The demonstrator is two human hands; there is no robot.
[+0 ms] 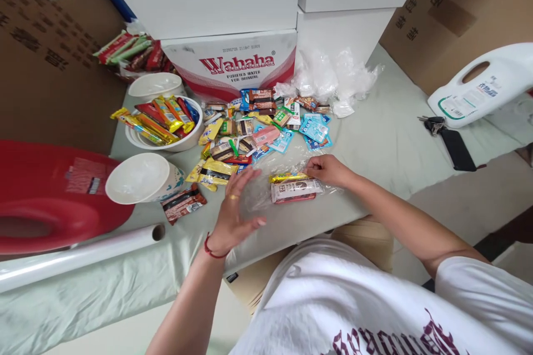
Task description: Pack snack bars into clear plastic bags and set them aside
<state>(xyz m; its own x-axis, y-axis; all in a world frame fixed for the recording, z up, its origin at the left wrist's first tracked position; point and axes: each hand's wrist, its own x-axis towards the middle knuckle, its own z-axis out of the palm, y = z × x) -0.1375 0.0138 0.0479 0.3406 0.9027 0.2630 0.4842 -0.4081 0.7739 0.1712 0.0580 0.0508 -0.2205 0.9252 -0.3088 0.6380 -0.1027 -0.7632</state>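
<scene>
A clear plastic bag (259, 195) lies on the cloth in front of me, spread around a few wrapped snacks. Among these are a white-wrapped snack bar (293, 190), a thin yellow-wrapped stick (288, 177) and a red wrapper along the front. My right hand (327, 170) has its fingers pinched at the bag's right side, by the end of the white bar. To the left of the bag, my left hand (236, 212) is held with thumb and fingers apart and nothing in it. Just beyond sits a heap of small wrapped snacks (245, 133).
A white bowl (161, 147) of snack sticks, paper tubs (137, 178), a red jug (54, 194) and a film roll (83, 255) stand left. Crumpled plastic bags (328, 77) lie at the back. Right are a white detergent bottle (478, 89), keys (433, 125) and a phone (458, 150).
</scene>
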